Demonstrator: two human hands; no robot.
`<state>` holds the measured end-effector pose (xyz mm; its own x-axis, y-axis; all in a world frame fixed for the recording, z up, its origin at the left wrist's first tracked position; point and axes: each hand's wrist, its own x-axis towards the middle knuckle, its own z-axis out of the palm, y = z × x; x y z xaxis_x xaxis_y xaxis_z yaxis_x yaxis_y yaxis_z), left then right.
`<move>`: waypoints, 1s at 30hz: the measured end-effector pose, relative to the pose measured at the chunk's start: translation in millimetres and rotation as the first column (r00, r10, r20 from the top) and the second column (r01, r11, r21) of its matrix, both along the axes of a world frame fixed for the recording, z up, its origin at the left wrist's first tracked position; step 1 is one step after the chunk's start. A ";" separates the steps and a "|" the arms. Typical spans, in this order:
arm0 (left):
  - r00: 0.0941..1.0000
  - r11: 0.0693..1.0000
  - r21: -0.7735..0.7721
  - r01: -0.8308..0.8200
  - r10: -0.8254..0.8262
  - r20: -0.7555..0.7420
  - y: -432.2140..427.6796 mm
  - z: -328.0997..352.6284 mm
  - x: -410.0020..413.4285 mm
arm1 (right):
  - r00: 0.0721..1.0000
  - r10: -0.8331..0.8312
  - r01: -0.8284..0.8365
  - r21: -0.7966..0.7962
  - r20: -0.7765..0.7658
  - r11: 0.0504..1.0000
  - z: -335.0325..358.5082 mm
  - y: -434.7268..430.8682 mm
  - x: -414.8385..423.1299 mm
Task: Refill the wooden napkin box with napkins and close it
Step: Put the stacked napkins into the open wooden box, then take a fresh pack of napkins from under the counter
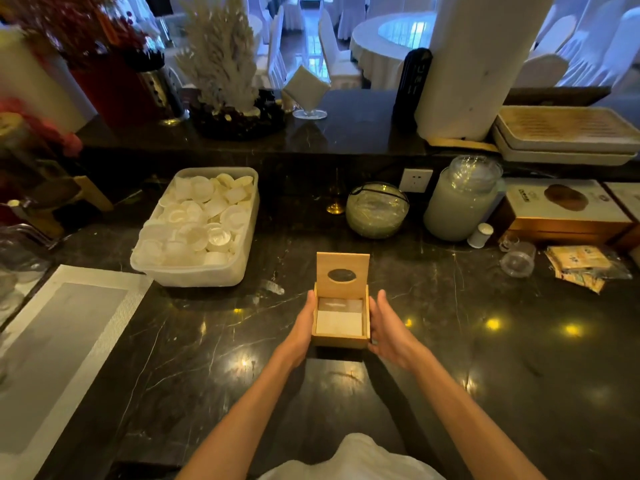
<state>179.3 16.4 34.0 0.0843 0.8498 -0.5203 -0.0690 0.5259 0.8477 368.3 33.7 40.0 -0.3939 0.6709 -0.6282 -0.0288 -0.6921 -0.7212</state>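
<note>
A small wooden napkin box [339, 339] stands on the dark marble counter in front of me. Its hinged lid [343, 266], with an oval slot, is raised upright at the back. White napkins [339, 322] lie folded inside the box. My left hand [302, 329] presses flat against the box's left wall. My right hand [389, 329] lies along its right wall, fingers straight and pointing away from me. Both hands clasp the box between them.
A clear plastic tub [194, 273] of small white cups stands to the left behind the box. A glass bowl [376, 209], a big lidded jar [462, 199], a tipped glass [517, 259] and paper packets [581, 266] sit to the right. A placemat [62, 334] lies far left.
</note>
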 end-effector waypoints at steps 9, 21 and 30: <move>1.000 0.998 -0.067 -0.014 0.013 -0.021 15.3 -17.3 0.2 | 0.998 -0.010 0.013 -0.054 0.056 0.998 -0.9 13.2 -7.8; 0.969 0.996 -0.032 0.079 -0.084 -0.233 -8.5 6.7 2.9 | 0.972 -0.112 0.088 0.123 0.206 0.988 -8.1 -5.1 -2.1; 0.597 0.965 -0.101 0.242 -0.230 -0.769 -92.3 -42.4 -17.9 | 0.615 0.129 -0.464 0.225 0.778 0.857 -38.2 -84.8 -2.3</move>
